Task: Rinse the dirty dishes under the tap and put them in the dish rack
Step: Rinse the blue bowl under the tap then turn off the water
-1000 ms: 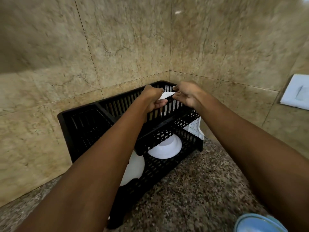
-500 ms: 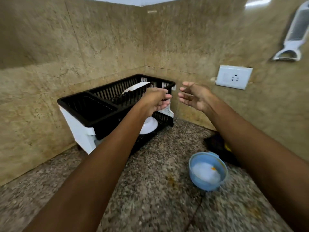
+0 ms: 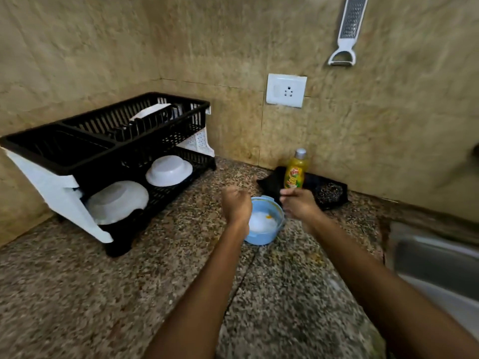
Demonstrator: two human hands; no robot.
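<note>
Both hands, left (image 3: 236,203) and right (image 3: 298,204), hover with fingers curled, holding nothing. The round blue plastic bowl (image 3: 261,224) sits between them. The black slatted dish rack (image 3: 111,141) stands in the speckled stone surface's (image 3: 103,294) far-left corner.

yellow dish soap bottle (image 3: 294,173) with red "Vim" logo on its label, smaller print unreadable

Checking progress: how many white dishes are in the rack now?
3: a plate standing in the top tier, two upturned bowls on the bottom tier, left and right. Others may be hidden.
</note>
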